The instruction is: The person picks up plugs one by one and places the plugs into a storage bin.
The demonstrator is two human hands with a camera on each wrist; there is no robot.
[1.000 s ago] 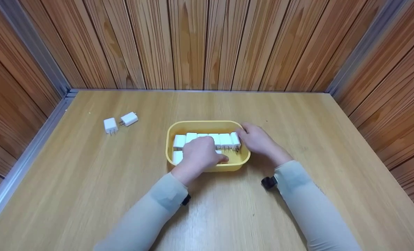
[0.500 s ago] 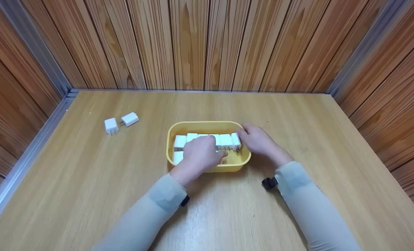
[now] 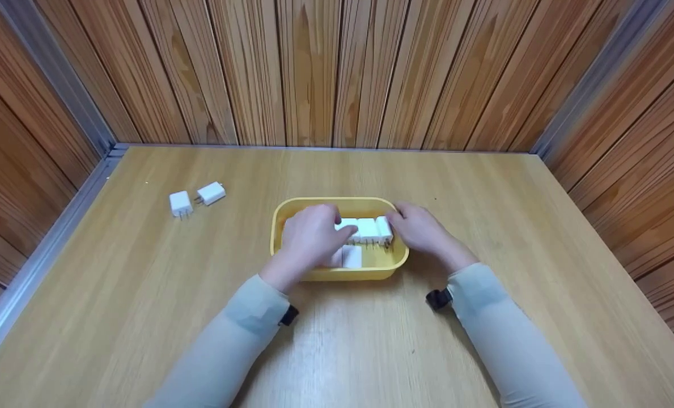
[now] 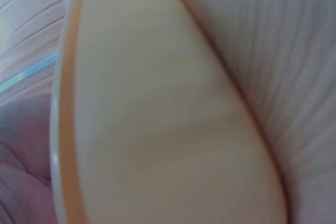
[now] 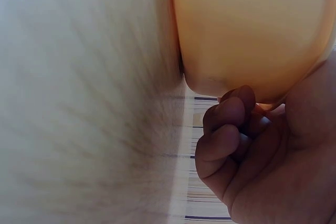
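Note:
A yellow plastic basket (image 3: pixel 328 274) stands mid-table in the head view, holding white plug adapters (image 3: pixel 367 228) in a back row and a front row. Over its left half is my left hand (image 3: pixel 309 233), thumb and index finger apart with no adapter visible between them; its other fingers are hidden, as are the adapters beneath. A front-row adapter (image 3: pixel 352 256) shows just right of that hand. My right hand (image 3: pixel 424 231) grips the basket's right end at the rim. In the right wrist view its curled fingers (image 5: pixel 223 142) lie against the basket wall (image 5: pixel 252 30).
Two loose white adapters, one upright-looking (image 3: pixel 180 203) and one tilted (image 3: pixel 211 193), lie on the wooden table (image 3: pixel 144 272) at the back left. Wood-panelled walls (image 3: pixel 308 73) close in the back and sides. A metal strip (image 3: pixel 36 255) edges the left.
My left hand has risen from the front row and shifted left and back, uncovering a front-row adapter. My right hand and the basket stay in place.

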